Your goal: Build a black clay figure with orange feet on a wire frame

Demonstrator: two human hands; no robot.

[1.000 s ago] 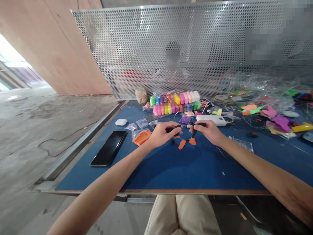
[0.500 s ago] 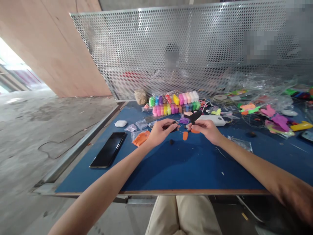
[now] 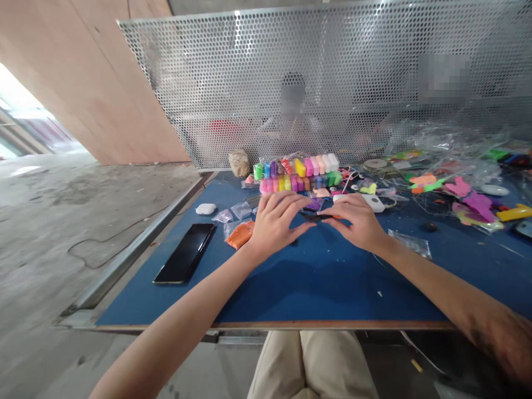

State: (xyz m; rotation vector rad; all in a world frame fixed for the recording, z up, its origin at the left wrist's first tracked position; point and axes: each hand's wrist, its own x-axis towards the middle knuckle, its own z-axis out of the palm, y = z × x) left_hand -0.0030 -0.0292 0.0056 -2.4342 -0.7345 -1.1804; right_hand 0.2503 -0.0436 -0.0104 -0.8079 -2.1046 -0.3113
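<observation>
A thin black piece (image 3: pixel 318 217), seen nearly edge-on, lies between my two hands above the blue table. My right hand (image 3: pixel 358 223) pinches its right end between thumb and fingers. A bit of orange shows by those fingertips. My left hand (image 3: pixel 274 221) has its fingers spread over the piece's left end and its thumb below, with a gap between them; whether it touches the piece is hard to see. Beside the left hand sits an orange clay lump (image 3: pixel 240 235) in a clear bag. A small dark lump (image 3: pixel 293 242) is mostly hidden under the left thumb.
Packs of coloured clay (image 3: pixel 297 174) stand at the back by a stone (image 3: pixel 239 164) and a perforated metal screen (image 3: pixel 257 72). A phone (image 3: pixel 185 254) and white earbud case (image 3: pixel 205 209) lie left. Wrappers and coloured pieces (image 3: pixel 477 205) clutter the right, with a white power bank (image 3: pixel 376 203).
The black piece in my right hand has tipped from upright to nearly flat. My left hand has opened from a pinch and spread its fingers. The dangling orange piece is now out of sight.
</observation>
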